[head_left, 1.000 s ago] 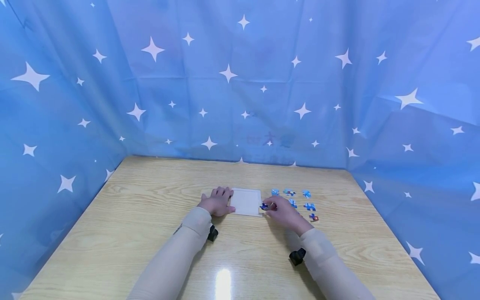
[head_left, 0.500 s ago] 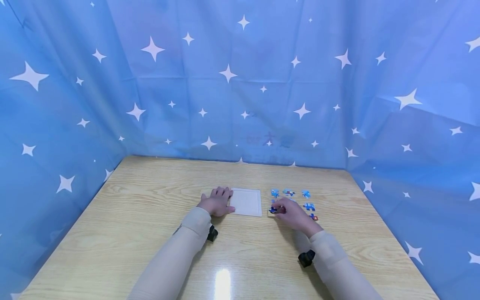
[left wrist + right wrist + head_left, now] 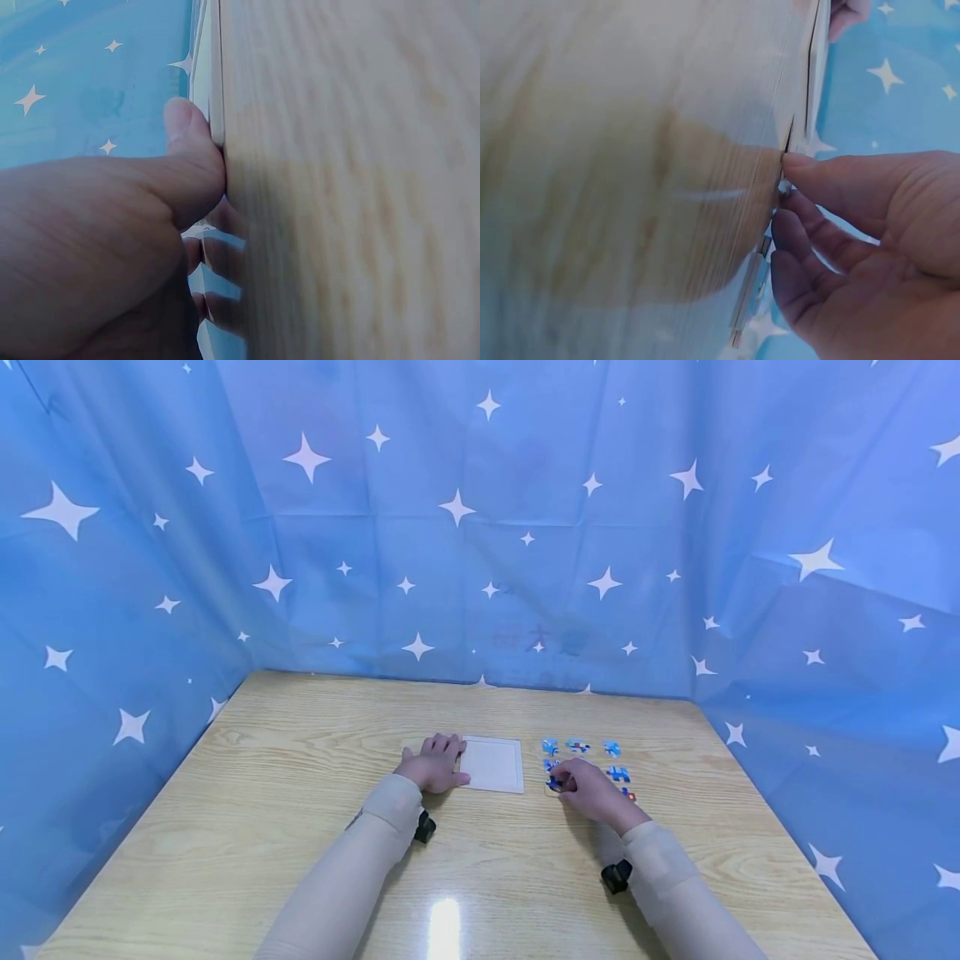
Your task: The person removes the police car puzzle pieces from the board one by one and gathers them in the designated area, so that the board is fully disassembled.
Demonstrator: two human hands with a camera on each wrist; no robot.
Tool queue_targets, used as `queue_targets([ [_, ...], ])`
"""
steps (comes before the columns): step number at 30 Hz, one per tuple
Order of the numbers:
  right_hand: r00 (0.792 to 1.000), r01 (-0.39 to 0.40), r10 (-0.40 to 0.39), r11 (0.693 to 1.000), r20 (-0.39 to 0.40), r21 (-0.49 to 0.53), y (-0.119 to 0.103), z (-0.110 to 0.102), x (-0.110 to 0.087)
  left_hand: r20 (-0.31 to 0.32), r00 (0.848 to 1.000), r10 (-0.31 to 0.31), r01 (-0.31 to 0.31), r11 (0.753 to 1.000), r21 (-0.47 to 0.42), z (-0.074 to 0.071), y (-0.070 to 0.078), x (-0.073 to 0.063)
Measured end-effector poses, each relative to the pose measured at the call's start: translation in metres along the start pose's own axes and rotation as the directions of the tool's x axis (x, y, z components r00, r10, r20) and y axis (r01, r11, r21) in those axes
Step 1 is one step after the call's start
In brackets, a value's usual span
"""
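Note:
A flat white puzzle tray (image 3: 491,764) with a raised border lies mid-table. My left hand (image 3: 433,766) rests at its left edge with the fingers spread and fairly straight. In the left wrist view, the thumb (image 3: 191,142) lies against the tray's near edge. To the right of the tray, my right hand (image 3: 596,789) pinches a dark blue jigsaw piece (image 3: 553,784) low over the table, at the near left corner of a group of pieces. Seen from the right wrist, thumb and fingertips come together right at the tabletop, mostly covering the piece.
Several blue jigsaw pieces lie in rows right of the tray, among them a far middle one (image 3: 578,745) and one with a red patch (image 3: 628,795). Some are partly behind the right hand. A blue starry curtain (image 3: 450,568) borders the wooden table (image 3: 315,777).
My right hand has moved right with the dark blue jigsaw piece, from the tray's right edge to the near left corner of the group. The left hand has stayed in place.

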State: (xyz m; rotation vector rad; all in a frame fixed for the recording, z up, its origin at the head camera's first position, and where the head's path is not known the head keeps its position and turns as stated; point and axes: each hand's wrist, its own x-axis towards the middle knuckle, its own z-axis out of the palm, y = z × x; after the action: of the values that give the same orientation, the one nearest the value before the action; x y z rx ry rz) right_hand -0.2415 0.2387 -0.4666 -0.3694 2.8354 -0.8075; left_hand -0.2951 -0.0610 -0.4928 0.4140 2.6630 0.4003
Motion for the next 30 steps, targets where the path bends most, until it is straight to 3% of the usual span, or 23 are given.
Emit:
queue_targets([
  [21,1.000,0.010,-0.009,1.000,-0.006,0.012,0.000,-0.006,-0.006,-0.004,1.000,0.013,-0.013,1.000,-0.009,0.003,-0.002,0.008],
  [30,0.997,0.045,-0.040,0.996,-0.058,0.081,0.012,-0.029,-0.003,-0.009,1.000,0.012,-0.012,1.000,-0.017,-0.006,-0.002,-0.001],
])
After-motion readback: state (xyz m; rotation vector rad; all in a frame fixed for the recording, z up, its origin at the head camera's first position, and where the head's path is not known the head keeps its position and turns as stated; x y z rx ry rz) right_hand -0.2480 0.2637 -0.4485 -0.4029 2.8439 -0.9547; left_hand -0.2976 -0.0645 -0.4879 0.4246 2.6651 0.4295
